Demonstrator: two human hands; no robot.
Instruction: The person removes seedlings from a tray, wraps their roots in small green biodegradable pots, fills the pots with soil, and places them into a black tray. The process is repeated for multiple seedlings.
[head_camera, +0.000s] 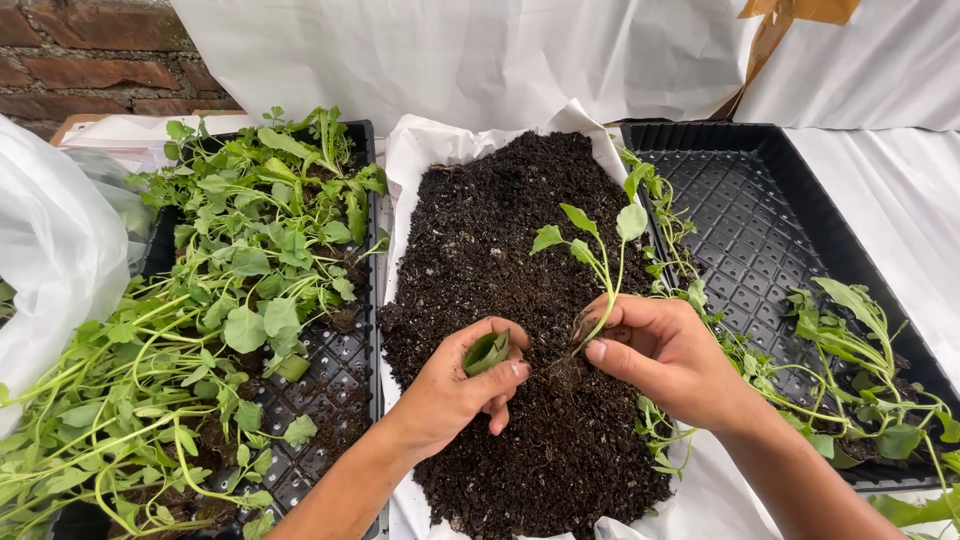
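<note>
My left hand (462, 385) is closed around a rolled leaf (486, 352); my right hand (662, 352) pinches a seedling (597, 262) above the soil (500, 250).

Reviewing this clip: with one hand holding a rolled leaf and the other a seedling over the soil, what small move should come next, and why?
Probably lower the seedling roots into the rolled leaf: the left hand holds it open-side up beside the right hand, which pinches the stem just above the soil.

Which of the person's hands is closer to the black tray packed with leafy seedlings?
Left. The left hand, curled around a rolled leaf, is beside the seedling-filled tray; the right hand, pinching a seedling, is farther across the soil.
</note>
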